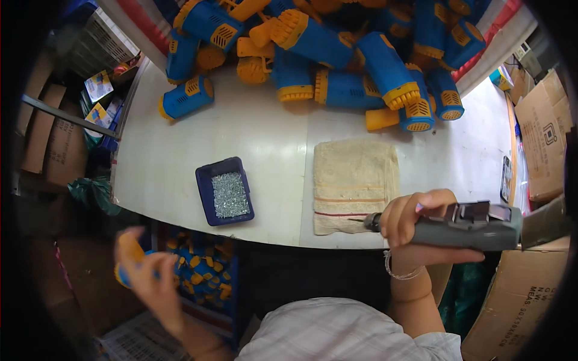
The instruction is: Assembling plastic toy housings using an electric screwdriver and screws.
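My right hand [415, 225] is wrapped round a grey power screwdriver [469, 231] held over the table's front edge. Its thin bit points left, over a folded beige towel [352, 171]. At the lower left, my left hand [147, 274] is blurred by motion, off the table. Its bent fingers appear closed on a blue-and-orange plastic housing [123, 275], mostly hidden behind the hand. A dark blue tray [205, 194] of small silvery screws [230, 195] stands on the table between the hands.
Blue-and-orange housings [316, 42] are heaped at the table's far side, with one lone housing [188, 98] to the left. More small blue and orange parts [201, 271] lie below the front edge. Cardboard boxes [545, 132] stand right; a phone [506, 178] lies by the right edge.
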Action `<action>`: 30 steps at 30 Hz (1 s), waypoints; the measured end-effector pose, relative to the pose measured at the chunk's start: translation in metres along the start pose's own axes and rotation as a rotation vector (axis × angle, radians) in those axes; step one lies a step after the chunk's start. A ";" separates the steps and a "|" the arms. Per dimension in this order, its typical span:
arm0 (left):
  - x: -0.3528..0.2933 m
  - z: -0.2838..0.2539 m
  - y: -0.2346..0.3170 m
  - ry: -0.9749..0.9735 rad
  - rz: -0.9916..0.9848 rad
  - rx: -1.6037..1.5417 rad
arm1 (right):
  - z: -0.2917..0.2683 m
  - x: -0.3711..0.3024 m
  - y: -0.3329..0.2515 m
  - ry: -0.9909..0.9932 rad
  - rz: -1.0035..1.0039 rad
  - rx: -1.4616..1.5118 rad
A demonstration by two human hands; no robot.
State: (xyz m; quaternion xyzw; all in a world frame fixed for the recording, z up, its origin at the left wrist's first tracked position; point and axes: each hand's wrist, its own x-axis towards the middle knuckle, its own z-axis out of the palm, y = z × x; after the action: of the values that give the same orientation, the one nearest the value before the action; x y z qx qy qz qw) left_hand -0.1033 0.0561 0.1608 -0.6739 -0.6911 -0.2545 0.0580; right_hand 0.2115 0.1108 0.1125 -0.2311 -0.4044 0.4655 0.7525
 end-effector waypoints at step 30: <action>0.242 0.246 0.147 0.348 0.867 0.318 | -0.023 0.001 -0.022 -0.145 -0.112 0.106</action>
State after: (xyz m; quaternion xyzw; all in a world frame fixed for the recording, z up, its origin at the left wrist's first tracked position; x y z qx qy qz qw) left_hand 0.0826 0.3746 0.0910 -0.8297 -0.3574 -0.2072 0.3755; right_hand 0.2422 0.1023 0.1161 -0.1337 -0.4448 0.4589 0.7574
